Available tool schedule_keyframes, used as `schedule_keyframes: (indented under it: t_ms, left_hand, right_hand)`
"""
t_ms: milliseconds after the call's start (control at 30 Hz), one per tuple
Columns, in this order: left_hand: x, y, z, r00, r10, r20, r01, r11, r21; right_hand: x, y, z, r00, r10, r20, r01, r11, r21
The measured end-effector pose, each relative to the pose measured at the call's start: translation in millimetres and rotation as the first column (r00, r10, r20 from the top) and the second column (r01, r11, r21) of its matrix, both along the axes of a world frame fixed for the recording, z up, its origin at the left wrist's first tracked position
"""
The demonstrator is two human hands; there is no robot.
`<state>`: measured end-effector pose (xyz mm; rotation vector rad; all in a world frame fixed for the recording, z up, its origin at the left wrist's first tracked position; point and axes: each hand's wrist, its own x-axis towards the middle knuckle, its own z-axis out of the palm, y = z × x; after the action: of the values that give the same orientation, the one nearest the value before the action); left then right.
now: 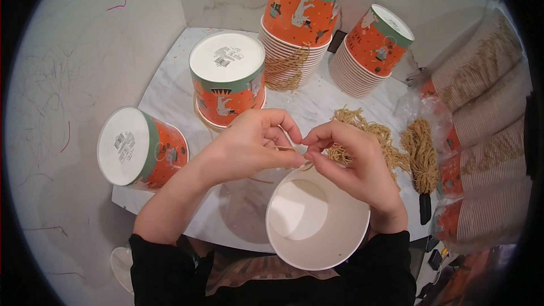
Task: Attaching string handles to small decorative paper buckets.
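Note:
A white-lined paper bucket (pixel 345 221) is tilted toward me at the table's front edge, its open mouth facing up. Over its far rim my left hand (pixel 258 139) and my right hand (pixel 351 158) meet, fingertips almost touching. Both are closed in a pinch on a thin tan cord (pixel 285 148), of which short bits show between the fingers and at the rim. The fingers hide how the cord passes through the bucket. Just behind my right hand lies a loose heap of tan cords (pixel 362 119).
Upside-down orange buckets with green bands stand behind: a single-looking one (pixel 226 88), a tall stack (pixel 303 11) draped with cords, and another stack (pixel 374 45). One bucket (pixel 170 153) lies sideways at left. A tied cord bundle (pixel 420 156) and bagged bucket stacks (pixel 487 119) are at right.

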<state>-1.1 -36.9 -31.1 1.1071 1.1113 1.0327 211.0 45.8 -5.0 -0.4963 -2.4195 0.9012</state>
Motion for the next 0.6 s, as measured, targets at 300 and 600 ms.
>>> schedule_keyframes:
  t_ms: [300,600]
  left_hand:
    - [1,-21,-26,0.996,0.062,0.068,-0.067,0.994,0.087]
    - [14,-22,-19,0.948,0.131,0.290,-0.105,0.989,-0.105]
  right_hand:
    - [-2,-3,4,0.980,0.179,0.090,-0.186,0.979,0.081]
    - [-1,-11,7,0.985,0.155,0.071,-0.166,0.966,0.200]
